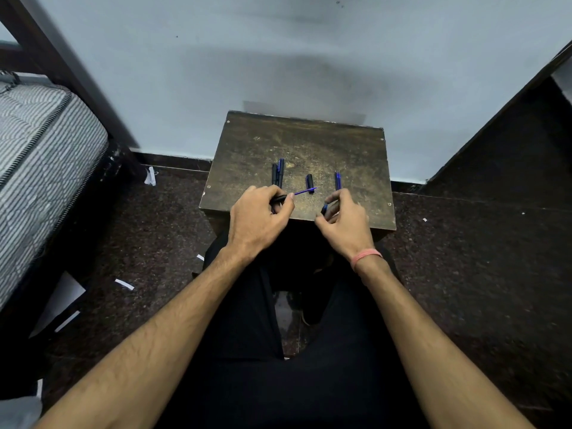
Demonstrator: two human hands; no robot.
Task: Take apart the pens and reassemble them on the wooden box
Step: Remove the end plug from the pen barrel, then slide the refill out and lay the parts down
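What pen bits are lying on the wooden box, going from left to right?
Two dark pens side by side → blue refill sticking out from the left hand → short dark cap → blue pen piece.

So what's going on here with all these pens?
A seated person is taking pens apart on a wooden box. The left hand grips a dark pen barrel with its blue refill sticking out toward the right. The right hand pinches a small blue piece. Two pens, a short cap and another blue part lie on the box.
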